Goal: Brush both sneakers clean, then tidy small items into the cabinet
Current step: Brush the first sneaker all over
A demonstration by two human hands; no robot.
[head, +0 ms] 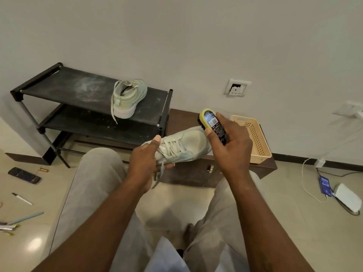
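A black shoe rack (pixel 86 95) is set against the wall, with dusty marks on its top shelf. A low brown cabinet (pixel 192 169) is placed just beside it, on its right. A tan basket (pixel 253 140) with small holes is seen at the right end of the cabinet top.

One pale green sneaker (pixel 128 98) is stood near the right edge of the rack's top shelf, and its lace is hung over the front edge. The other sneaker (pixel 186 144) is held up in the air in front of the cabinet. It is gripped at the heel end by the left hand (pixel 147 158), with the fingers curled tight around it and the thumb on top.

A yellow brush (pixel 213 122) with black bristles is held in the right hand (pixel 231 146), with the fingers wrapped around it. The brush is touched to the toe of the held sneaker. A dark label with a barcode is stuck on the brush back, but its words are too small to be read.

On the floor at the left, a remote (pixel 24 175), a pen (pixel 22 198) and a small battery (pixel 43 170) are seen. On the floor at the right, a phone (pixel 325 185) is joined to a white cable.
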